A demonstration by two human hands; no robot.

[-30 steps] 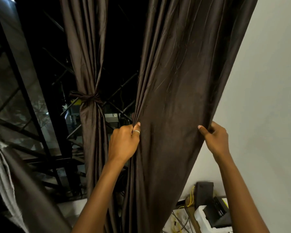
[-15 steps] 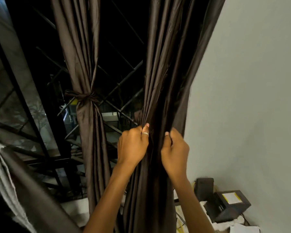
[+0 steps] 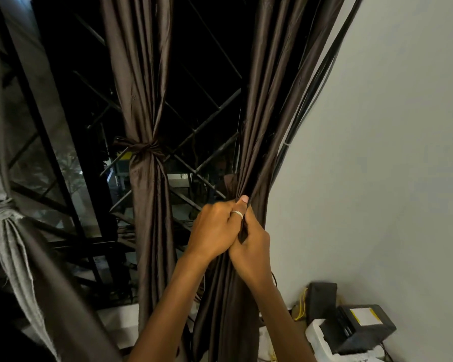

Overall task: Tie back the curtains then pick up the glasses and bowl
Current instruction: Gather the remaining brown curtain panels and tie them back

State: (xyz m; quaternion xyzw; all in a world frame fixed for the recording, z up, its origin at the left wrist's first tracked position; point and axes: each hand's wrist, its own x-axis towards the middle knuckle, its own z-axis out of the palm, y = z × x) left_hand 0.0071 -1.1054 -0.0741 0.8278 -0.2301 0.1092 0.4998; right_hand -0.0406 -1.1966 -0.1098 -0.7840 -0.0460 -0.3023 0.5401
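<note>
We are holding the dark brown satin curtain (image 3: 262,113) bunched just beside the pale grey wall (image 3: 377,152), our left hand (image 3: 215,231) and right hand (image 3: 251,246) touching, both gripping its gathered folds, probably so it can be tied back.

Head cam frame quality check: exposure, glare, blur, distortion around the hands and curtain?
Head view: black-framed glass window near black, night outside, faint reflections at its left. Head view: white wall evenly lit; dark brown satin curtain has mild sheen on folds. Head view: left hand and right hand gripping it are sharp; wide-angle lens bows the wall edge.
</note>
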